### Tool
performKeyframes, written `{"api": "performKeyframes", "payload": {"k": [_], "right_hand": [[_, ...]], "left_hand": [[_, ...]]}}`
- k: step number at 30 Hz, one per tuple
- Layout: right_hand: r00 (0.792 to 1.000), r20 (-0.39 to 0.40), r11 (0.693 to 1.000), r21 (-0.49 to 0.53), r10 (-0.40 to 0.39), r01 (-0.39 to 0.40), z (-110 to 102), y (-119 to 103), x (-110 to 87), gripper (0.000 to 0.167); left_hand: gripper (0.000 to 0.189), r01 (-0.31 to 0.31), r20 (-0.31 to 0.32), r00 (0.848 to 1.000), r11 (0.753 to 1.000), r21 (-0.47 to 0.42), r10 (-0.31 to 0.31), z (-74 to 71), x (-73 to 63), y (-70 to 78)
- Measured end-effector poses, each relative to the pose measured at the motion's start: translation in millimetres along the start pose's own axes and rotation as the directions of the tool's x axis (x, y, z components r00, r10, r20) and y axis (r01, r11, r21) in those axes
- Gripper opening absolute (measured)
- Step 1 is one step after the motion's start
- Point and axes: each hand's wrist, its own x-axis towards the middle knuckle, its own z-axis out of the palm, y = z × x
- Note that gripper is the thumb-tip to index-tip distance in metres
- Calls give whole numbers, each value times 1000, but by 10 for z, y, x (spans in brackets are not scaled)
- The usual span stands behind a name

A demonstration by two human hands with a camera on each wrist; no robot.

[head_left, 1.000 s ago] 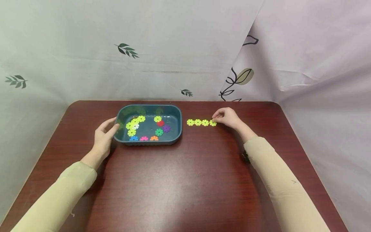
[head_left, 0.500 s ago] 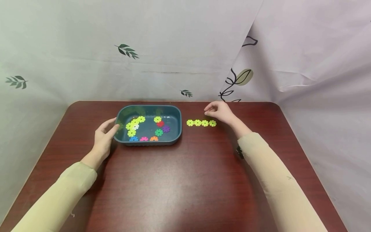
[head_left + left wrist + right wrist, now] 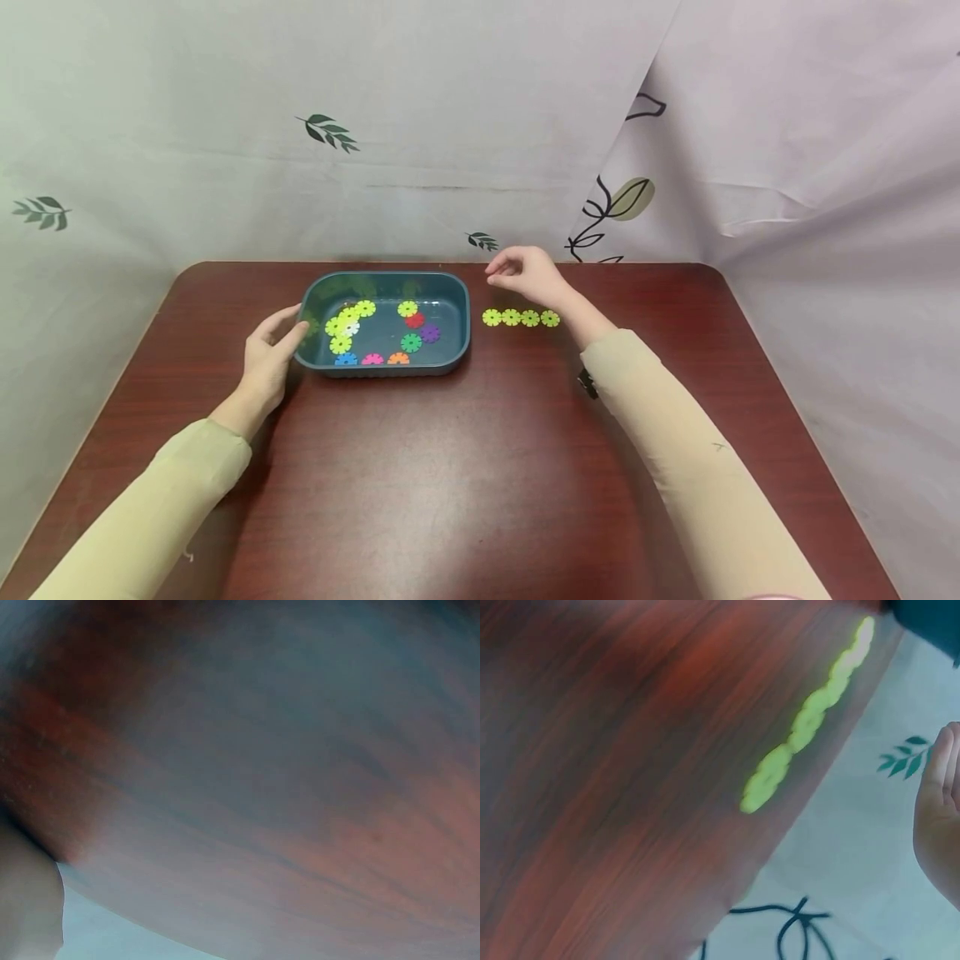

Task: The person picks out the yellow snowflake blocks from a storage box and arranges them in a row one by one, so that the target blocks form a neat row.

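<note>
My left hand (image 3: pixel 264 358) holds a dark blue-green plastic tray (image 3: pixel 386 333) by its left side, the thumb at the rim. Inside lie several yellow notched discs (image 3: pixel 348 316) and single red (image 3: pixel 415 320), purple, green, blue, pink, orange and white ones. Right of the tray, a row of several yellow discs (image 3: pixel 512 317) lies flat on the table, side by side. Behind and above that row hovers my right hand (image 3: pixel 531 273), fingers loosely bent, with nothing seen between them. The right wrist view shows this hand (image 3: pixel 939 810) at its right edge.
The tray and row rest on a dark red-brown wooden table (image 3: pixel 450 467). A pale cloth (image 3: pixel 435 125) with leaf prints hangs behind its far edge and along both sides. The left wrist view is blurred, mostly table surface.
My right hand has let go of the rightmost yellow disc and moved up and left over the row, towards the tray. The left hand, tray and discs stay where they were.
</note>
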Motion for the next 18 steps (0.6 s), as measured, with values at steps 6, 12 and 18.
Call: {"api": "performKeyframes", "payload": {"k": [6,12,18], "right_hand": [[999,15,998,36,-51,50,171,-214,87,16],[996,39,994,75,-80,76,408,-408,153,13],[989,99,989,110,-110,99,666,-572,209,17]], "left_hand": [[32,3,-8,1000,1000,-6,-3,0,10,-8],[33,11,-9,1000,1000,-2,-11,3,2,9],[36,14,-2,1000,1000,13,-14,1,-9,18]]}}
